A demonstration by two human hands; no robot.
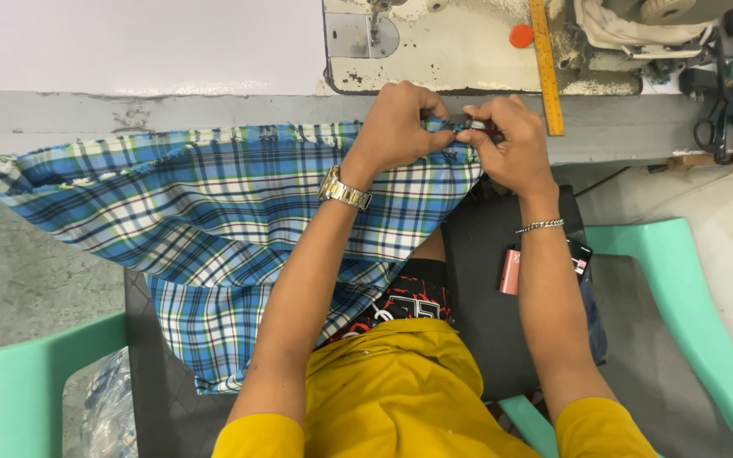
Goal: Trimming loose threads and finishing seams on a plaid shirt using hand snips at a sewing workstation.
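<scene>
Item 1. Your left hand [400, 119], with a gold metal wristwatch [345, 188] on its wrist: fingers closed, pinching the upper edge of the blue, white and green plaid cotton cloth [214, 212] at the front edge of the table.

Item 2. Your right hand [506, 140], with a thin silver chain bracelet [540, 226] on its wrist: fingers closed around a small dark tool with a red handle [478, 127], its kind too small to tell, held against the same pinched spot of cloth. The two hands touch at the fingertips.

Item 3. The plaid cloth: it hangs from the table edge, spreads far to your left and drapes down over your lap. Its frayed top edge runs along the table front. Your work sits at the right end of that edge; the long stretch to the left lies untouched by either hand, so most of the edge looks left to do.

Item 4. Worn grey table [214, 110] carrying a white sewing machine bed [451, 51], its needle not over the cloth.

Item 5. An orange ruler [546, 68] lying on the machine bed, just beside your right hand.

Item 6. Black-handled scissors [723, 136] at the far right of the table, well apart from the hands.

Item 7. Mint-green plastic chair [680, 271] under you.
</scene>
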